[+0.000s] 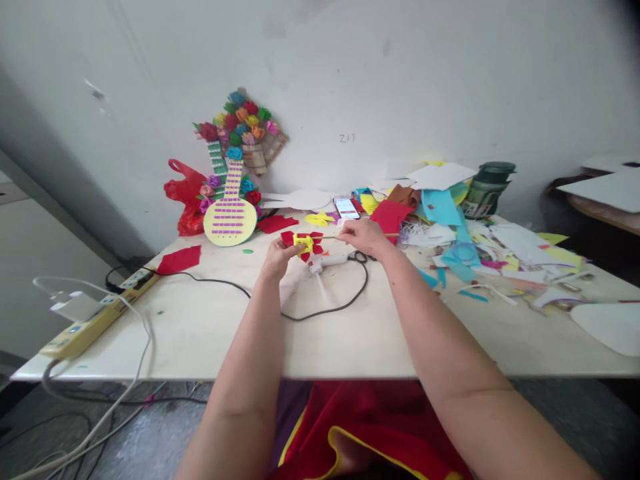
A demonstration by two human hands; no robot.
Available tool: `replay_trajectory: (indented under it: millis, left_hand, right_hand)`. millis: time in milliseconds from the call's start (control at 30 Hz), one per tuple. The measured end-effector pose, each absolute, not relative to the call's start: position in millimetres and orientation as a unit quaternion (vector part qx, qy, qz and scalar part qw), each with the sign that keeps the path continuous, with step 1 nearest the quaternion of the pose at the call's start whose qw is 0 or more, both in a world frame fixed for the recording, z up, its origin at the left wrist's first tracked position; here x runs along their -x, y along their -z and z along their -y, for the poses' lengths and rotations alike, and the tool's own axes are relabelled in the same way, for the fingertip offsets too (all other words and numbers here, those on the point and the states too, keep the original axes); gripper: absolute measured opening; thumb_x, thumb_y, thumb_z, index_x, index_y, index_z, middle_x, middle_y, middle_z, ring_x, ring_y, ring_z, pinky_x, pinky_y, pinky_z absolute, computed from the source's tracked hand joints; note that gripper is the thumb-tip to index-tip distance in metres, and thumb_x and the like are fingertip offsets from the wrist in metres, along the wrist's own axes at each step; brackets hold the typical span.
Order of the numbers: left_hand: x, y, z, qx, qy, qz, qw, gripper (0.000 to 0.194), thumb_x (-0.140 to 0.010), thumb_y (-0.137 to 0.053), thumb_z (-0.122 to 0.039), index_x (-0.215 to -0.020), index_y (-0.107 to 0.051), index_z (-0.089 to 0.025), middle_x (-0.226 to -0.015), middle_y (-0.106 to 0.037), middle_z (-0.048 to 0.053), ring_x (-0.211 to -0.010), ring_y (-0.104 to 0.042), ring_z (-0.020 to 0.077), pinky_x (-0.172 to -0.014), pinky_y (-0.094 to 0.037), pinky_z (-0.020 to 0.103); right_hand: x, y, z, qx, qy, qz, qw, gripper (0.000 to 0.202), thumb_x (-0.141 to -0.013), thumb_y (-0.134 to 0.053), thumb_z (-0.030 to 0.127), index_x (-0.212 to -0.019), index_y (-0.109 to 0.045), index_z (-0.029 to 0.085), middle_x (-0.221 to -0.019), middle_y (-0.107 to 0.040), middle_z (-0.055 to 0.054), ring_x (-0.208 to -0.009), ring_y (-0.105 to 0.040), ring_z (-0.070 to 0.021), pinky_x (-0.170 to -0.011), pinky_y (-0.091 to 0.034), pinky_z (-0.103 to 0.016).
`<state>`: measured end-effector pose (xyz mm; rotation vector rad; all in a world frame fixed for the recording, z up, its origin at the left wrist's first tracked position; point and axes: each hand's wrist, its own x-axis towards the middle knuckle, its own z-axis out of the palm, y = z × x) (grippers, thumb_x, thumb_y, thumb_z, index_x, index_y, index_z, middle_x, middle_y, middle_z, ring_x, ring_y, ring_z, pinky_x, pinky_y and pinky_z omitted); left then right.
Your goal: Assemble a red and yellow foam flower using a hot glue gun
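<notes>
A red paper flower with a yellow centre (303, 245) is pinched in my left hand (279, 258), above the table. My right hand (361, 238) grips a thin wooden stick (327, 237), which reaches left to the flower's yellow centre and pokes out past my wrist on the right. Whether the stick's tip is fixed in the flower, I cannot tell. Just below the two hands a white glue gun (327, 263) rests on the table, its black cord (345, 308) looping toward me. A yellow paper piece (320, 219) lies behind the flower.
A yellow power strip (100, 317) with plugs and cables runs along the left edge. Paper-flower crafts, including a yellow paper lute (230, 223), lean against the wall. A phone (346, 208) lies behind my right hand. Paper scraps (450, 257) and a green bottle (489, 190) crowd the right.
</notes>
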<state>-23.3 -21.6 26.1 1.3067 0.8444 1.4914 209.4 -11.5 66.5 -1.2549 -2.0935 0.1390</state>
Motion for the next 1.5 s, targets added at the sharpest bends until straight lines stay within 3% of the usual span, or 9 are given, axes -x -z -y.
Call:
replay_trajectory:
  millis: [267, 467, 733, 933, 1100, 1233, 1367, 1500]
  left_hand:
    - [16.3, -25.8, 18.8, -0.460, -0.665, -0.321, 0.493, 0.033, -0.050, -0.078, -0.024, -0.079, -0.065, -0.015, -0.078, -0.069, 0.004, -0.072, -0.065, 0.0177, -0.067, -0.050, 0.029]
    - [6.7, -22.8, 18.1, -0.435, -0.680, -0.297, 0.509, 0.033, -0.051, -0.078, -0.022, -0.079, -0.063, -0.015, -0.080, -0.068, 0.004, -0.076, -0.065, 0.0183, -0.071, -0.051, 0.030]
    - [-4.7, -18.8, 18.6, -0.467, -0.650, -0.282, 0.529, 0.041, -0.055, -0.080, -0.027, -0.091, -0.065, -0.016, -0.088, -0.069, 0.005, -0.083, -0.065, 0.0186, -0.078, -0.050, 0.032]
    - [-6.1, -21.2, 22.9, -0.487, -0.624, -0.249, 0.558, 0.053, -0.053, -0.081, -0.021, -0.103, -0.064, -0.018, -0.095, -0.069, 0.005, -0.087, -0.064, 0.0201, -0.083, -0.049, 0.034]
    - [3.3, -23.1, 20.1, -0.470, -0.614, -0.262, 0.577, 0.041, -0.063, -0.070, -0.043, -0.092, -0.068, -0.014, -0.088, -0.070, 0.006, -0.082, -0.065, 0.0201, -0.073, -0.051, 0.031]
    - [4.4, -25.3, 21.5, -0.457, -0.603, -0.311, 0.576, 0.043, -0.062, -0.068, -0.050, -0.083, -0.068, -0.013, -0.075, -0.069, 0.007, -0.069, -0.065, 0.0184, -0.063, -0.049, 0.027]
    - [1.8, -28.2, 26.3, -0.491, -0.563, -0.355, 0.562, 0.036, -0.056, -0.075, -0.040, -0.077, -0.066, -0.013, -0.064, -0.066, 0.003, -0.059, -0.062, 0.0151, -0.057, -0.047, 0.024]
    - [1.6, -28.5, 26.3, -0.521, -0.526, -0.382, 0.553, 0.024, -0.053, -0.076, -0.029, -0.066, -0.063, -0.013, -0.056, -0.061, 0.001, -0.049, -0.056, 0.0109, -0.050, -0.043, 0.022]
  right_hand:
    - [-203.8, -61.6, 5.3, 0.417, -0.245, 0.731, 0.482, 0.026, -0.073, -0.058, 0.040, -0.061, -0.058, 0.017, -0.056, -0.057, 0.001, -0.055, -0.049, -0.0113, -0.056, -0.036, -0.024]
    - [-180.9, -58.7, 13.6, 0.457, -0.341, 0.667, 0.480, 0.037, -0.068, -0.061, 0.051, -0.063, -0.064, 0.015, -0.057, -0.056, 0.001, -0.053, -0.043, -0.0093, -0.052, -0.033, -0.023]
    - [-164.3, -46.6, 12.9, 0.421, -0.487, 0.596, 0.480, 0.020, -0.066, -0.064, 0.033, -0.073, -0.063, 0.014, -0.061, -0.064, -0.001, -0.042, -0.034, -0.0049, -0.044, -0.031, -0.021]
    - [-168.1, -45.2, 6.5, 0.460, -0.415, 0.602, 0.504, 0.015, -0.063, -0.062, 0.030, -0.067, -0.059, 0.016, -0.056, -0.059, 0.002, -0.048, -0.041, -0.0066, -0.049, -0.032, -0.021]
    - [-176.3, -47.5, 4.3, 0.457, -0.381, 0.654, 0.466, 0.016, -0.060, -0.062, 0.030, -0.066, -0.059, 0.016, -0.056, -0.054, 0.005, -0.054, -0.044, -0.0082, -0.052, -0.033, -0.022]
    - [-178.6, -51.3, 8.5, 0.423, -0.392, 0.709, 0.406, 0.014, -0.059, -0.062, 0.027, -0.066, -0.063, 0.015, -0.056, -0.054, 0.004, -0.055, -0.045, -0.0085, -0.053, -0.032, -0.022]
    - [-177.1, -54.5, 13.4, 0.382, -0.425, 0.731, 0.372, 0.011, -0.057, -0.062, 0.022, -0.064, -0.063, 0.014, -0.057, -0.056, 0.003, -0.058, -0.049, -0.0096, -0.057, -0.036, -0.023]
    - [-175.3, -53.1, 11.6, 0.402, -0.382, 0.735, 0.390, 0.009, -0.058, -0.060, 0.021, -0.062, -0.062, 0.014, -0.054, -0.053, 0.004, -0.056, -0.046, -0.0095, -0.055, -0.035, -0.023]
